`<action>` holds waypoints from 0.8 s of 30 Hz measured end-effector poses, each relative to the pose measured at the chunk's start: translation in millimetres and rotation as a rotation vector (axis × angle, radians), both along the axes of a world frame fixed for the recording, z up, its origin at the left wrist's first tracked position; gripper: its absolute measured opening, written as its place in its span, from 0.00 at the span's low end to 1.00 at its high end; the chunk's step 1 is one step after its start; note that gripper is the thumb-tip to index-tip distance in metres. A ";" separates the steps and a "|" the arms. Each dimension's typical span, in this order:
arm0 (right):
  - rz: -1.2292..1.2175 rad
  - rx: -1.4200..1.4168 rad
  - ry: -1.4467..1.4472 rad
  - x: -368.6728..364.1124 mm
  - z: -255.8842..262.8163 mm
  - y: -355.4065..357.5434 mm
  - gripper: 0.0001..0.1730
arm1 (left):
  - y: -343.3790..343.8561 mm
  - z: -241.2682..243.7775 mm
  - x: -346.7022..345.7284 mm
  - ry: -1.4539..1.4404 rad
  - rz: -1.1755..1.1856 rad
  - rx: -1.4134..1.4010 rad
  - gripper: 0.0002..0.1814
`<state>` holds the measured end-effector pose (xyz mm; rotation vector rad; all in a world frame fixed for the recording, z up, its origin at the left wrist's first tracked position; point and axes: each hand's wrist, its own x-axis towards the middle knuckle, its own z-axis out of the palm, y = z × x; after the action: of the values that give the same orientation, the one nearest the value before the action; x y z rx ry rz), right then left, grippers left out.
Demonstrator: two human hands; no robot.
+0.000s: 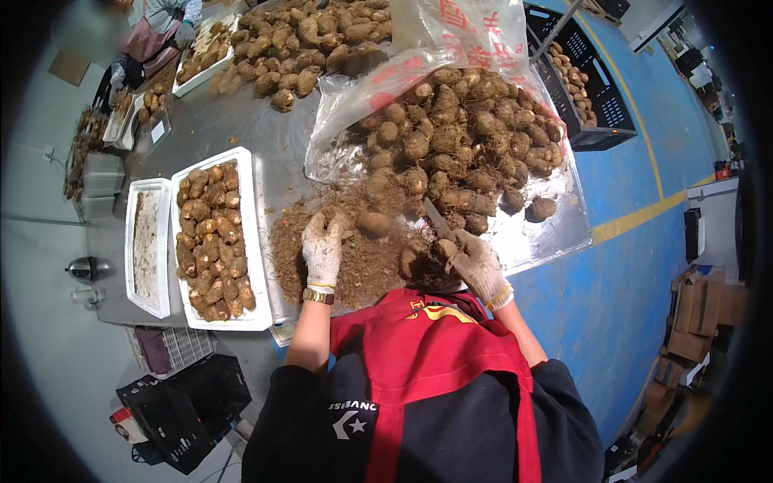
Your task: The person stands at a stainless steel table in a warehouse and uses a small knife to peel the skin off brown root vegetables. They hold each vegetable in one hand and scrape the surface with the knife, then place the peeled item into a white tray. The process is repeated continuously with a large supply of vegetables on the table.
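My left hand (pixel 322 250), in a soiled white knit glove, is over a heap of brown fibrous peelings (pixel 356 271). Its thumb and fingers are apart, and I make out nothing held between them. A smoother taro corm (pixel 375 224) is just to its right, slightly blurred. My right hand (pixel 479 265), gloved the same way, grips a knife (pixel 436 218) whose dirty blade points away from me toward the pile. Against the right fingers sits a small taro corm (pixel 445 248); whether they hold it too is unclear. Beyond both hands spreads a pile of hairy taro corms (pixel 465 133).
Left of me, a white foam tray (pixel 264 302) holds trimmed corms, beside another foam tray (pixel 151 253) with only dirt. Clear plastic sheeting (pixel 344 115) partly covers the pile. A black crate (pixel 610 115) stands at right. Across the metal table, a gloved co-worker (pixel 160 30) is near more corms.
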<state>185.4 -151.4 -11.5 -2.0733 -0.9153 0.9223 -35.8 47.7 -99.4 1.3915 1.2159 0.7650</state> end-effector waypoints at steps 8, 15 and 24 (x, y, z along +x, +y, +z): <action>0.083 0.110 -0.015 -3.1 20.4 24.4 0.14 | 4.7 48.8 23.5 0.556 -0.567 0.743 0.12; 0.086 0.089 -0.017 -6.7 10.2 19.8 0.13 | 2.5 26.0 23.3 0.802 -0.857 0.859 0.22; 0.043 0.118 0.138 -7.6 4.7 22.1 0.13 | -6.9 28.6 -6.2 0.529 -0.588 0.809 0.23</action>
<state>177.9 -129.2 -6.8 -1.8730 -0.9214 0.9973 -42.0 40.8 -70.8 2.5936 0.7874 0.4783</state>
